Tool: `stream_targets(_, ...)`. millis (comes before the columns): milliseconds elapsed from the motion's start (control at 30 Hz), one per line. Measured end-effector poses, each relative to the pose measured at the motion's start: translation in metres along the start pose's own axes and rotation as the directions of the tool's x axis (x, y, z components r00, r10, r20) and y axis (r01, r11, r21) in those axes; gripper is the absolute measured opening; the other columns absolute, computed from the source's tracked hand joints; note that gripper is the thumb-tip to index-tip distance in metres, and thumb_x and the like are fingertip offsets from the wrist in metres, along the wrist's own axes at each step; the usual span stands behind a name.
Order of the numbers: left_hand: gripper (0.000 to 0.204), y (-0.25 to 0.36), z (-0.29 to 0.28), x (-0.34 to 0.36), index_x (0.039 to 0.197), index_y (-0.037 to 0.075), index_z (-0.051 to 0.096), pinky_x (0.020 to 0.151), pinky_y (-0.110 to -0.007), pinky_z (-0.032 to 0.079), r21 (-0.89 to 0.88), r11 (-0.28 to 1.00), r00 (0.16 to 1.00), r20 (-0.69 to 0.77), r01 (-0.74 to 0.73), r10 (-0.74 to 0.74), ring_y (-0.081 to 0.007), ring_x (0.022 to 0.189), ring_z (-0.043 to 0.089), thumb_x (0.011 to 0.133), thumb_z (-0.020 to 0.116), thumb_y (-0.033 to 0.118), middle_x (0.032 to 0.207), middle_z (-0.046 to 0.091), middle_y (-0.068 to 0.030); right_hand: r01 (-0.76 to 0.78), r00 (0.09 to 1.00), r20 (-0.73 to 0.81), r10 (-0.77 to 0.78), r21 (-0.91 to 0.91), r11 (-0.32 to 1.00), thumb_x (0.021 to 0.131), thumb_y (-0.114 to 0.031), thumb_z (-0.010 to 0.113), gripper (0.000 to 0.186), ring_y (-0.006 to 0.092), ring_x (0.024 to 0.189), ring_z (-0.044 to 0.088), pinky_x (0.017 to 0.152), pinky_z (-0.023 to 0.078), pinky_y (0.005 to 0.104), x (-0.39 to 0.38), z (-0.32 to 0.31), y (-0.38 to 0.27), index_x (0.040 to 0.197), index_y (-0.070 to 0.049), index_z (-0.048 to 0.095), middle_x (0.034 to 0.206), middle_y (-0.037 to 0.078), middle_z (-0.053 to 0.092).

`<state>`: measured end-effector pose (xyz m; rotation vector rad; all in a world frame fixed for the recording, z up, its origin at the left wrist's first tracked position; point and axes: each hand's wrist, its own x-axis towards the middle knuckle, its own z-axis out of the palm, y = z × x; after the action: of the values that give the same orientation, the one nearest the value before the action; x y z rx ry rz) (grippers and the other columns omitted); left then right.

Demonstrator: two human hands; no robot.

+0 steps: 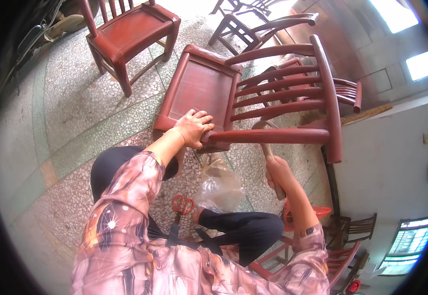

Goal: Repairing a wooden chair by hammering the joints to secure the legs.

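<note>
A reddish-brown wooden chair (201, 88) stands in front of me, its slatted back toward the right. My left hand (193, 129) grips the near corner of its seat, where the back post joins, with the fingers bent over the wood. In my right hand (279, 172) is a hammer (267, 150), held by its wooden handle. The hammer's head is up by the near back post, partly hidden by it; whether it touches the chair I cannot tell.
A clear plastic bag (219, 184) and red-handled scissors (182, 204) lie on the speckled floor near my legs. Another red chair (130, 37) stands at the far left. More chairs (258, 29) are at the back and lower right, where a red plastic stool-like object (289, 216) also shows.
</note>
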<state>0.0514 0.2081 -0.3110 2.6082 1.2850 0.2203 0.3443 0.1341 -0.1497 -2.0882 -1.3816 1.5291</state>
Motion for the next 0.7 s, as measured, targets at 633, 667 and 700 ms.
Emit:
stream_targets(633, 0.074, -0.002, 0.006, -0.003, 0.132, 0.001, 0.05, 0.111, -0.046, 0.026, -0.061, 0.996, 0.998, 0.034, 0.06, -0.058, -0.0236, 0.138, 0.033, 0.066, 0.067, 0.03, 0.146, 0.041, -0.0102, 0.196, 0.964, 0.142, -0.225, -0.952, 0.236, 0.094, -0.037, 0.051, 0.036, 0.0374, 0.076, 0.064, 0.072, 0.049, 0.0473, -0.012, 0.036, -0.195, 0.101, -0.002, 0.054, 0.08, 0.022, 0.064)
stream_targets(667, 0.074, -0.002, 0.004, -0.002, 0.132, 0.001, 0.05, 0.111, -0.046, 0.026, -0.077, 0.995, 0.998, 0.033, 0.065, -0.062, -0.0236, 0.138, 0.033, 0.066, 0.067, 0.03, 0.146, 0.041, -0.0102, 0.201, 0.967, 0.178, -0.185, -0.972, 0.119, 0.093, -0.036, 0.051, 0.035, 0.0403, 0.084, 0.064, 0.077, 0.048, 0.0499, 0.001, 0.037, -0.2, 0.101, -0.002, 0.055, 0.085, 0.024, 0.066)
stream_targets(700, 0.074, -0.002, 0.002, -0.002, 0.132, 0.001, 0.05, 0.111, -0.046, 0.026, -0.076, 0.995, 0.997, 0.048, 0.063, -0.06, -0.0238, 0.138, 0.032, 0.066, 0.068, 0.031, 0.146, 0.041, -0.0104, 0.188, 0.975, 0.183, -0.126, -0.982, 0.026, 0.094, -0.038, 0.049, 0.039, 0.0382, 0.086, 0.066, 0.077, 0.048, 0.0501, 0.016, 0.038, -0.203, 0.102, 0.0, 0.056, 0.085, 0.024, 0.067)
